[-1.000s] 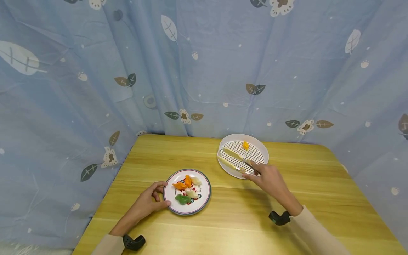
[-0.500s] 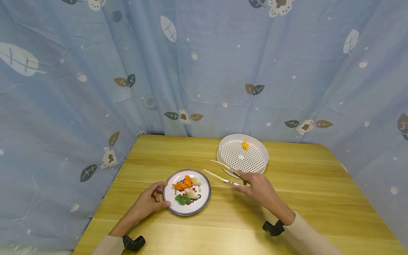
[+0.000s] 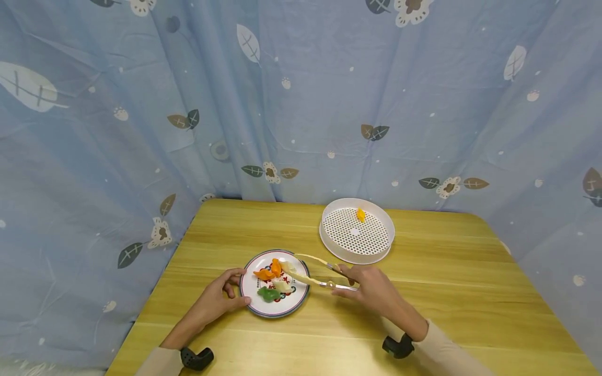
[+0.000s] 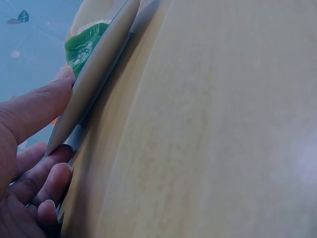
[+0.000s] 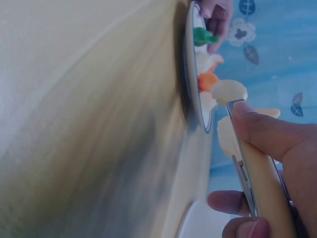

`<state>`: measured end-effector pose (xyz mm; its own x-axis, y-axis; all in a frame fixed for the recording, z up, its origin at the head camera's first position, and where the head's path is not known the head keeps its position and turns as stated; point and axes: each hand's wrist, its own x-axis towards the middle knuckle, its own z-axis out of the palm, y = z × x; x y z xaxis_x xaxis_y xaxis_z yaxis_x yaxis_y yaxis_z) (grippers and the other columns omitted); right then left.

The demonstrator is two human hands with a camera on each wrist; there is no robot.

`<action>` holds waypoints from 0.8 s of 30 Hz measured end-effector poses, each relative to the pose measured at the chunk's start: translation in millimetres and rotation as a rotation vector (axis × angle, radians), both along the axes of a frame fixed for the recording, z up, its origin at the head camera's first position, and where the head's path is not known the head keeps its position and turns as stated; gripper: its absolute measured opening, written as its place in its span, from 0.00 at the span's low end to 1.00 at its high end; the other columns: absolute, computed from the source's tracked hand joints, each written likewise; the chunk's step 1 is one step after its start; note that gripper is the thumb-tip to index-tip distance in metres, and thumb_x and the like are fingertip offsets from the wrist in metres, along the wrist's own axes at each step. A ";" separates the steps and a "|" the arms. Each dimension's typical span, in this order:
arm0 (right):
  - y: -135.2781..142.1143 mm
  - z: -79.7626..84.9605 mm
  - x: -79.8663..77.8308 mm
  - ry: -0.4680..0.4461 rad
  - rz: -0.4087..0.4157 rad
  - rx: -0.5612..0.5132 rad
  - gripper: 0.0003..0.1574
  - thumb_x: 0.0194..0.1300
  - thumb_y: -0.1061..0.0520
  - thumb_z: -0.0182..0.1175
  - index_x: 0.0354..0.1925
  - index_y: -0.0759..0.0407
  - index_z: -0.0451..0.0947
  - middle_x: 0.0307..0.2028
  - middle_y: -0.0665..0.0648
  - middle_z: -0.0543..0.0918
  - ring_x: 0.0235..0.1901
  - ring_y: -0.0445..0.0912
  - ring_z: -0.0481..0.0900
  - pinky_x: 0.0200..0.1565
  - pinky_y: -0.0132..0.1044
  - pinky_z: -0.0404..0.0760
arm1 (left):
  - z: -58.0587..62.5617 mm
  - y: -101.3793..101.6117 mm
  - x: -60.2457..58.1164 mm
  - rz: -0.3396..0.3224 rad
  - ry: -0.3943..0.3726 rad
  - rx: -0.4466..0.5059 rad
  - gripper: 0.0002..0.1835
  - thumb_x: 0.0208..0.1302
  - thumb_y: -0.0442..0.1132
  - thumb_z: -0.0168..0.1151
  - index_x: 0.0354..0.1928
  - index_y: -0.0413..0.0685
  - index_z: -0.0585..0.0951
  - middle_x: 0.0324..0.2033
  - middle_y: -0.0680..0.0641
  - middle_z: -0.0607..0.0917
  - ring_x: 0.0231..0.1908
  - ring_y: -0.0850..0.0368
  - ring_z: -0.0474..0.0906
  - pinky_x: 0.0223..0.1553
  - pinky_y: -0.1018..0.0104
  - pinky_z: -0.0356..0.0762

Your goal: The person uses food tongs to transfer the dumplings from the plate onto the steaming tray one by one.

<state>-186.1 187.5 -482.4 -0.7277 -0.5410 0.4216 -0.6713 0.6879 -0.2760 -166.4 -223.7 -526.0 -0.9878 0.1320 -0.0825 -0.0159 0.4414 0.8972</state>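
My left hand (image 3: pixel 213 303) grips the left rim of a white plate (image 3: pixel 293 303), thumb on top. In the left wrist view, its other fingers curl at the underside of the plate's edge. On the plate lie a green dumpling (image 3: pixel 269 294), two orange dumplings (image 3: pixel 264 274) and two pale ones (image 3: pixel 283 286). With my right hand (image 3: pixel 376 292) I hold tongs (image 3: pixel 308 280) with pale, flat tips. The tips are spread apart over the plate's right side, nothing visible between them. One tip partly covers the upper pale dumpling.
A round white tray (image 3: pixel 329 243) with a perforated base stands at the table's back, a small yellow dumpling (image 3: pixel 360 215) inside it. A patterned blue curtain (image 3: pixel 305 104) hangs behind the wooden table (image 3: pixel 447 292).
My right hand has brought the tongs left and nearer, from over the white tray to the plate's right side. My left hand and the plate have stayed put.
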 end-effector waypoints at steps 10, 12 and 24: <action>-7.7 -6.3 1.4 -0.001 -0.030 0.032 0.32 0.56 0.35 0.75 0.52 0.51 0.86 0.23 0.44 0.75 0.20 0.34 0.62 0.24 0.30 0.65 | 2.0 -0.6 1.0 -0.010 0.006 0.012 0.38 0.53 0.39 0.82 0.67 0.50 0.75 0.46 0.45 0.80 0.36 0.51 0.71 0.36 0.64 0.69; -8.7 -6.8 0.4 0.002 -0.033 0.044 0.32 0.57 0.35 0.74 0.53 0.51 0.86 0.23 0.44 0.74 0.20 0.34 0.62 0.24 0.30 0.64 | 2.1 -0.3 0.8 -0.003 -0.004 0.011 0.39 0.52 0.40 0.83 0.66 0.51 0.76 0.46 0.46 0.80 0.36 0.51 0.71 0.36 0.65 0.70; -17.0 -10.3 -4.4 0.051 -0.031 0.080 0.35 0.56 0.36 0.75 0.57 0.52 0.86 0.23 0.46 0.76 0.19 0.34 0.63 0.21 0.29 0.65 | 0.6 -0.8 0.1 -0.003 -0.002 0.009 0.39 0.51 0.41 0.83 0.66 0.51 0.76 0.46 0.46 0.80 0.36 0.51 0.71 0.35 0.65 0.70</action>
